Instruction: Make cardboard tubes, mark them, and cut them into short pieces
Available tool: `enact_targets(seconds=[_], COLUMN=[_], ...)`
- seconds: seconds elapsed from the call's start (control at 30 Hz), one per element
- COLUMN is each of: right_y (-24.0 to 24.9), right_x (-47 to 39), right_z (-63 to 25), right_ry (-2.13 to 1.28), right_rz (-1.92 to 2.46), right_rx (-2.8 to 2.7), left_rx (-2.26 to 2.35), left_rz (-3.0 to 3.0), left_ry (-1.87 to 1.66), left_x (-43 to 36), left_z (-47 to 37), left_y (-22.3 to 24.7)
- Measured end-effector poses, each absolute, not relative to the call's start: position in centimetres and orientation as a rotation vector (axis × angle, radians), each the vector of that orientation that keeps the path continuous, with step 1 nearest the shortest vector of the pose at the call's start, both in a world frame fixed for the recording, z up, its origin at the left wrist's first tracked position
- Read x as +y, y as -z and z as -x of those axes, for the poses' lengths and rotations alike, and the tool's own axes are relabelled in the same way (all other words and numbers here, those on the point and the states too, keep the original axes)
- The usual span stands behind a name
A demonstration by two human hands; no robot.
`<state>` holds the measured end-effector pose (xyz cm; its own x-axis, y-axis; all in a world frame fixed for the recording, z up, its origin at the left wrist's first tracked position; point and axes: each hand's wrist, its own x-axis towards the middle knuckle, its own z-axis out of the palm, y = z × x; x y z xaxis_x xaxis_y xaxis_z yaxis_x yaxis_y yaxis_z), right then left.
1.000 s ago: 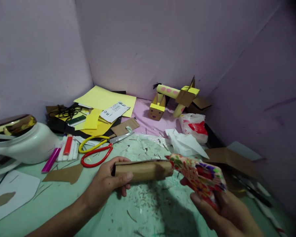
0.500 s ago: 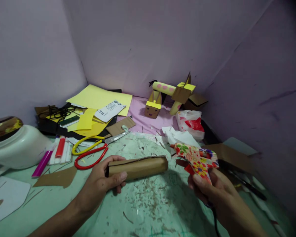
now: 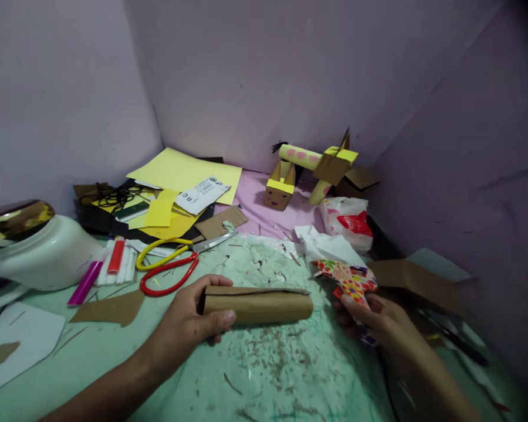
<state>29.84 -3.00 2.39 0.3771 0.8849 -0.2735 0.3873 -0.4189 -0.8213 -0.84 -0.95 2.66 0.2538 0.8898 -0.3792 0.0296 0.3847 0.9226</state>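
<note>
- My left grip [image 3: 193, 321] pinches the left end of the cardboard tube [image 3: 264, 306], thumb in front.
- That tube spans mid-view over the desk [image 3: 202, 387]; I'd expect it light, fairly stiff, yet crushable: hold its end gently.
- The floral glue gun [image 3: 347, 278] seems heavier; its handle suits my right grip [image 3: 381, 319], wrapped around it.

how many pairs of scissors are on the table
1: the scissors, with one yellow and one red handle, lie beyond the left hand, which holds a brown cardboard roll. More may be hidden under the paper pile.
</note>
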Motion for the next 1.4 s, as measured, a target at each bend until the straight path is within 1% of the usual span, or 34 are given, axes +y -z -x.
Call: enact_targets(seconds=[0.03, 0.1, 0.13, 0.2, 0.27, 0.33, 0.4, 0.43, 0.53, 0.73, 0.9, 1.03, 1.2, 1.3, 1.37, 1.4], right_y=[-2.9, -4.5, -5.3, -6.7, -7.5, -7.4, -6.8, -6.4, -5.3, -4.5, -4.6, -5.0, -5.1, -5.4, -5.9, -6.2], right_x=[-3.2, -4.1, -4.5, -5.0, -4.9, -4.1, -2.9, -2.2, -0.8, -0.5, -0.7, -1.0, -1.0, -1.4, -2.2, -2.7], right_z=[-30.0, -30.1, -30.0, -28.9, -26.6, -23.8, -21.1, -20.1, -18.6, -19.0, -19.0, -18.9, -18.3, -18.9, -20.4, -21.5], right_ry=[-0.859, -0.537, -0.394, -0.235, -0.251, -0.440, -0.648, -0.702, -0.716, -0.669, -0.699, -0.740, -0.624, -0.558, -0.454, -0.367], right_rz=[2.119, 2.445, 2.533, 2.404, 1.955, 1.507, 1.218, 1.177, 1.144, 1.084, 1.135, 1.251, 1.473, 1.439, 1.438, 1.503], right_rx=[-1.232, -1.479, -1.526, -1.596, -1.753, -1.952, -2.089, -2.140, -2.135, -2.028, -2.015, -2.024, -2.040, -2.103, -2.011, -1.899], left_rx=[1.165, 1.162, 1.157, 1.142, 1.126, 1.108, 1.097, 1.097, 1.114, 1.211, 1.260, 1.347, 1.264, 1.251, 1.287, 1.314], left_rz=[-1.014, -1.026, -1.045, -1.114, -1.193, -1.254, -1.288, -1.297, -1.276, -1.121, -1.312, -1.464, -1.477, -1.268, -1.083, -1.011], left_ry=[-0.740, -0.732, -0.735, -0.762, -0.795, -0.815, -0.814, -0.824, -0.916, -1.084, -0.985, -0.977, -0.924, -0.897, -0.900, -0.919], left_x=[-1.0, -1.0, -1.0, -1.0, -1.1, -1.2, -1.3, -1.3, -1.5, -1.8, -1.8, -1.5, -1.0, -0.8, -0.7, -0.7], left_z=[0.8, 0.9, 0.9, 1.0, 1.1, 1.1, 1.0, 1.0, 0.7, -0.1, 0.2, 0.5, 0.8, 0.7, 0.6, 0.6], left_y=[-2.7, -2.6, -2.6, -2.4, -2.2, -2.1, -2.1, -2.1, -2.3, -2.0, -1.8, -2.7, -3.3, -2.8, -2.5, -2.4])
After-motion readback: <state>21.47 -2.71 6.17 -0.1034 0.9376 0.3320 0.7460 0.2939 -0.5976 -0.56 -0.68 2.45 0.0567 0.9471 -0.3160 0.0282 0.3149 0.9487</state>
